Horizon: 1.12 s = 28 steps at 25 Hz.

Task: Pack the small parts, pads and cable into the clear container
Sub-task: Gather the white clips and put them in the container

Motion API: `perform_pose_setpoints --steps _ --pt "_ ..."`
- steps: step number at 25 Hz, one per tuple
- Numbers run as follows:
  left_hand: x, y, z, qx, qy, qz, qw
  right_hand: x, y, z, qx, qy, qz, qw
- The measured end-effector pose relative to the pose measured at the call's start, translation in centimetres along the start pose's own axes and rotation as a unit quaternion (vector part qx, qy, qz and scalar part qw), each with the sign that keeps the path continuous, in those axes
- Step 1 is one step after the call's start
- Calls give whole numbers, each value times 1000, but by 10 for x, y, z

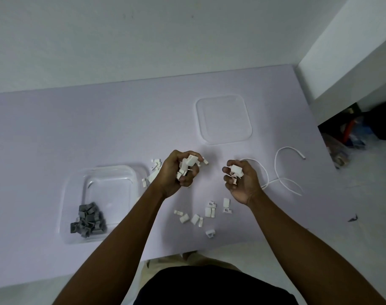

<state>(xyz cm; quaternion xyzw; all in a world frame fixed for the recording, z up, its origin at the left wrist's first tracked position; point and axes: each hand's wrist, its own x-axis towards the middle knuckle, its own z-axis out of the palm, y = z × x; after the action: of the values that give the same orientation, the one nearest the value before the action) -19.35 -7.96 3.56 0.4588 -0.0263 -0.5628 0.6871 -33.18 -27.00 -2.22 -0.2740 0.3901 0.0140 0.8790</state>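
Note:
My left hand grips a fistful of small white plastic parts above the middle of the table. My right hand holds a smaller bunch of the same white parts. The clear container stands at the left with a pile of grey parts in its near corner. More white parts lie loose on the table below my hands, and a few lie beside the container's right wall. A white cable curls on the table to the right of my right hand.
The clear lid lies flat at the back, right of centre. The table's near edge runs just above my lap. Dark clutter sits on the floor past the table's right end. A white wall rises behind.

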Motion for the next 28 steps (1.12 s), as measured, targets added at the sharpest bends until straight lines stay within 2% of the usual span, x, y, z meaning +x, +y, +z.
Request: perform_pose_setpoints --steps 4,7,9,12,13,16,18,19,22,24,25,26,28 --pt "-6 -7 4 34 55 -8 998 6 6 -14 -38 104 -31 993" --pt "-8 -14 1 63 96 -21 993 9 13 -32 -191 222 -52 955" --pt "-10 -18 -2 94 108 -28 989 15 22 -43 -335 256 -117 899" --pt "-13 -26 -10 150 120 -30 981 20 33 -49 -539 283 -193 770" --pt "-15 -29 -13 170 126 -30 977 22 36 -48 -579 271 -200 742" --pt "-16 -38 -21 269 158 -62 948 27 41 -39 -667 225 -175 688" --pt "-16 -48 -26 373 160 -93 909 32 45 -37 -713 222 -165 644" --pt "-16 -56 -30 437 150 -101 881 33 45 -36 -723 225 -162 633" --pt "-16 -80 -42 613 113 -90 777 33 42 -34 -712 239 -146 644" --pt "-21 -90 -45 661 95 -84 739 33 41 -38 -681 246 -130 678" --pt "-24 -93 -44 681 85 -80 723 33 42 -40 -644 247 -131 712" --pt "-28 -97 -43 706 73 -71 701 31 43 -41 -580 244 -134 766" --pt "-33 -108 -42 751 54 -57 655 22 43 -39 -372 221 -107 895"
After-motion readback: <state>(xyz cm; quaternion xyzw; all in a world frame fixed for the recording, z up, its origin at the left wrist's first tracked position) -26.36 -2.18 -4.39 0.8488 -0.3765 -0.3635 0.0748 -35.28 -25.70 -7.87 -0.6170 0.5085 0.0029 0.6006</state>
